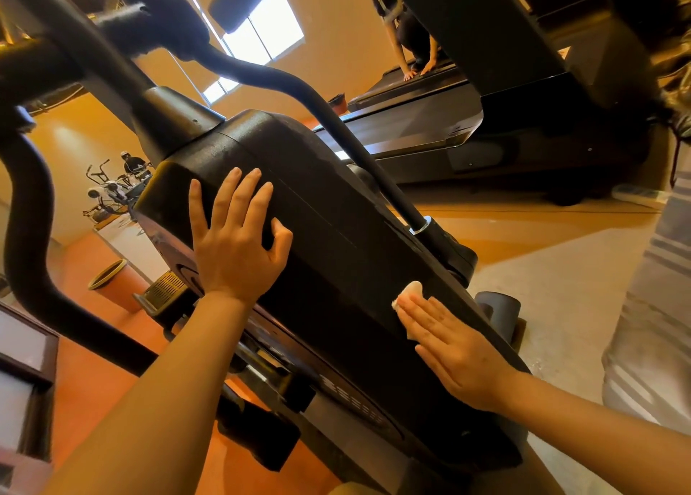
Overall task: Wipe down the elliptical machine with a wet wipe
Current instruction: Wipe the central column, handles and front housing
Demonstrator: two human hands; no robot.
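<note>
Right hand [454, 347] lies flat, fingers straight and together, pressing the wet wipe [407, 295] onto the black housing [336, 240] of the elliptical machine, near the housing's lower right edge. Wipe mostly hidden under the fingers; a white crumpled bit pokes out past the fingertips. Left hand [237, 240] rests palm-down on the housing's upper left part, fingers spread and relaxed, thumb bent, gripping nothing. Treadmill [430, 120] behind, another person [409, 30] crouched on its belt. Orange floor [89, 375] at left.
</note>
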